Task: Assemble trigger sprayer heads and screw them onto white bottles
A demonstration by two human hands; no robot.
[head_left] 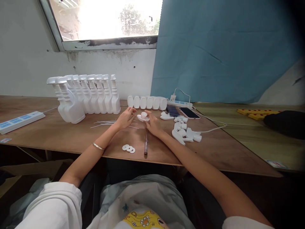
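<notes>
My right hand (154, 124) grips a white trigger spray head (143, 116), its round collar facing up towards me. Just left of it, my left hand (126, 118) has its fingertips drawn together; whatever they pinch is too small to make out. Thin white tubes (105, 122) lie partly under my left hand and wrist. Below my hands, a screwdriver (146, 147) with a clear handle points away from me. Several flat white washers (129, 148) overlap to its left. More white trigger spray heads (183, 131) are strewn to the right of my right hand.
White spray-style bottles (91, 95) stand at the back left, with more white containers (146, 102) in a row by the wall. A phone (190, 113) and a power strip (179, 104) with a cable are back right. Another power strip (22, 121) lies left. The table's front edge is close.
</notes>
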